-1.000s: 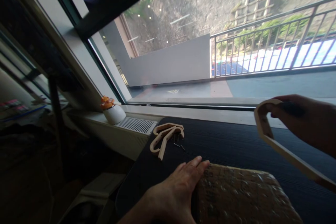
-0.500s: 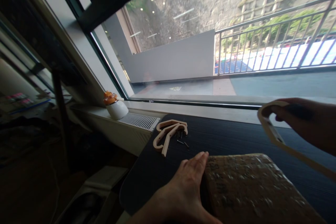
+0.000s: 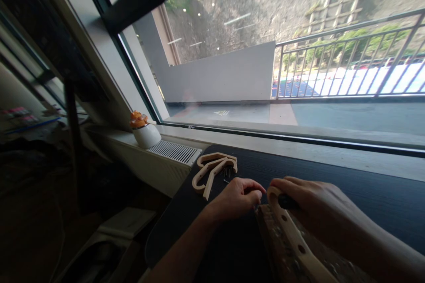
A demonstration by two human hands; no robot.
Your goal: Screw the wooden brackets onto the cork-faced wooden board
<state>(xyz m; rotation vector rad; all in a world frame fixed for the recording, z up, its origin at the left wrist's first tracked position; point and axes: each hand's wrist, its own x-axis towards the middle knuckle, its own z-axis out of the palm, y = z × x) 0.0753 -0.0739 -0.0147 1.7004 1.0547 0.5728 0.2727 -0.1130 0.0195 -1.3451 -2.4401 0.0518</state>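
My right hand [image 3: 310, 199] grips a pale wooden hook [image 3: 292, 234] by its curved end, over the worn brown wooden block [image 3: 267, 230]. Round holes run along the hook's straight arm. A dark object [image 3: 287, 201] shows between this hand and the curve; its kind is unclear. Close by on the left, my left hand [image 3: 237, 198] has thumb and fingers pinched together at the block's far corner; whatever they hold is too small to make out. Beyond it, more wooden hooks [image 3: 210, 172] lie together on the dark table [image 3: 182, 239], with several nails or screws [image 3: 227, 171] beside them.
A white pot with an orange top [image 3: 144, 130] stands on the ledge left of the table, next to a slotted vent [image 3: 175, 151]. The window sill [image 3: 299, 150] runs along the table's far side. A pale box-like object [image 3: 128, 221] sits lower left.
My right hand has brought the wooden hook in from the far right to above the block. My left hand has left the block's side and now pinches at its corner near the hook.
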